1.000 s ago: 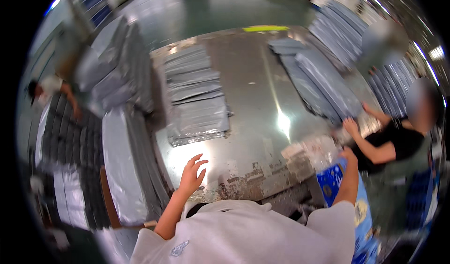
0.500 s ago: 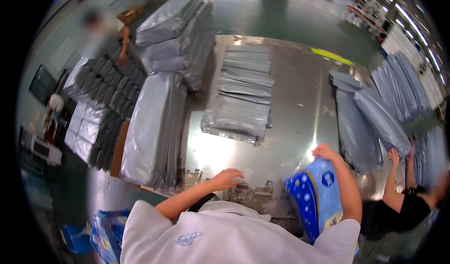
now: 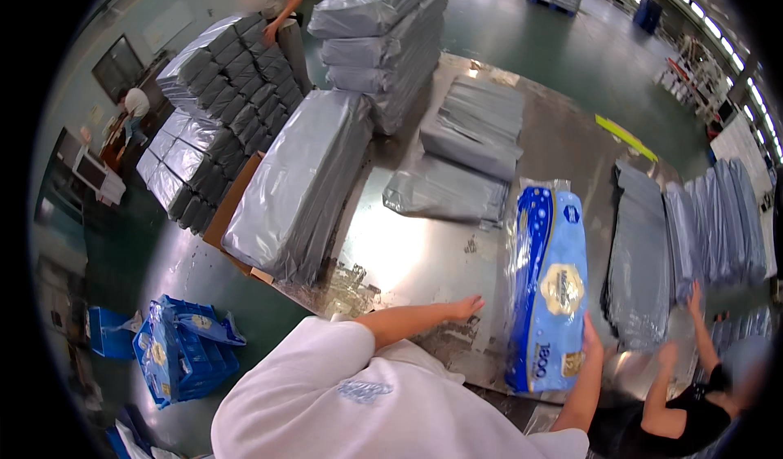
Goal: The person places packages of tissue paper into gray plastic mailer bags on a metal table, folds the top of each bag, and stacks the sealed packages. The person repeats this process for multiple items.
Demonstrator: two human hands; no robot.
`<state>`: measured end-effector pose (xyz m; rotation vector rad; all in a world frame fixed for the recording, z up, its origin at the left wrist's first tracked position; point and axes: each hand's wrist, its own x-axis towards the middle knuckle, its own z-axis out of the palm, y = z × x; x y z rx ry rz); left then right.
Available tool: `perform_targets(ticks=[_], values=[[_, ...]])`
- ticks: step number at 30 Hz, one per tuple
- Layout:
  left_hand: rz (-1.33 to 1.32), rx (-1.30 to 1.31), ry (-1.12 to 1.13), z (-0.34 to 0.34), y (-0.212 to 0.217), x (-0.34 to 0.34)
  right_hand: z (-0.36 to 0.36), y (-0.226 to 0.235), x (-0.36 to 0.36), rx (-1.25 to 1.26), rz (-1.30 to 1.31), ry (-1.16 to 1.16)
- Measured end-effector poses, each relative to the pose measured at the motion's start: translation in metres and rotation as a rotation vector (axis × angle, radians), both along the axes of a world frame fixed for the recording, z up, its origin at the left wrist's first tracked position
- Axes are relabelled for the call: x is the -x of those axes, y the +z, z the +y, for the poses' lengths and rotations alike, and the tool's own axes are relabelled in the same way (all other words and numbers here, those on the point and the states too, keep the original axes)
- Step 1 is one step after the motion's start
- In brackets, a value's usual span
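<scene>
A long blue printed pack (image 3: 534, 284) in clear plastic stretches over the near right part of the metal table, its far end beside the flat grey plastic bags. My right hand (image 3: 593, 341) lies along the pack's right edge near its lower end, with the fingers against its side. To the left of the pack, my left hand (image 3: 466, 307) hovers over the table with fingers stretched out and nothing in it. Beyond it is a fanned pile of flat grey plastic bags (image 3: 473, 129); the nearest bag (image 3: 444, 191) sits askew from the others.
Tall grey bag stacks (image 3: 298, 186) line the table's left side. More grey bags (image 3: 640, 255) lie at the right, where a co-worker in black (image 3: 693, 414) handles some. Another person (image 3: 277, 11) stands behind the far-left stacks. A blue crate (image 3: 183, 353) is on the floor at left.
The blue pack has come up from the lower right onto the table area. My right hand has shifted from its top to its right edge. My left hand has moved right; the nearest grey bag has shifted.
</scene>
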<state>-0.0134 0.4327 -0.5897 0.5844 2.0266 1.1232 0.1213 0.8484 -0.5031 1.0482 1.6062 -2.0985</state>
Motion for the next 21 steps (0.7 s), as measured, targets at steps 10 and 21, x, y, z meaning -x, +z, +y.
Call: perform_targets(ticks=[10, 21], values=[[-0.464, -0.266, 0.341, 0.018, -0.002, -0.012, -0.194, -0.055, -0.026, 0.251, 0.424, -0.631], [-0.652, -0.278, 0.018, -0.026, 0.133, 0.019, -0.219, 0.04, -0.023, 0.331, 0.194, -0.335]])
